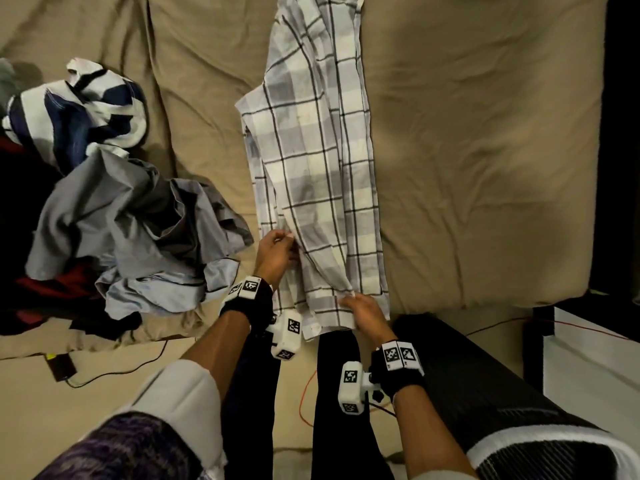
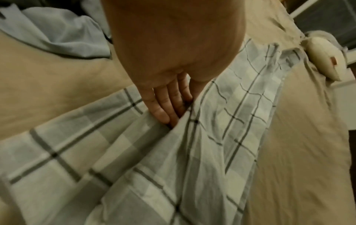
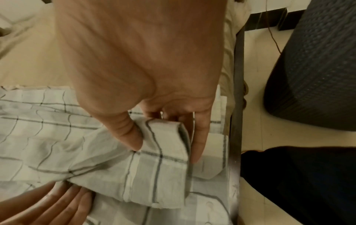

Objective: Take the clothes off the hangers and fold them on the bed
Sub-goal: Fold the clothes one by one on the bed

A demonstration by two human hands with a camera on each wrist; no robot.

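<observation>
A grey-and-white plaid shirt [image 1: 311, 161] lies lengthwise on the tan bed [image 1: 485, 150], folded into a narrow strip, with no hanger in sight. One sleeve runs down its middle to the near edge. My right hand [image 1: 346, 299] pinches the sleeve's cuff [image 3: 163, 170] between thumb [image 3: 125, 130] and fingers, lifting it a little off the shirt. My left hand [image 1: 291, 244] lies further up the sleeve, its straight fingers [image 2: 163, 106] pressed into a crease of the shirt [image 2: 202, 152].
A heap of loose clothes fills the bed's left side: a grey-blue shirt [image 1: 131, 220], a navy-and-white striped piece [image 1: 79, 109], dark red cloth [image 1: 41, 282]. A dark woven bin [image 1: 467, 375] stands by the bed's near edge. An orange cable [image 1: 304, 393] runs across the floor.
</observation>
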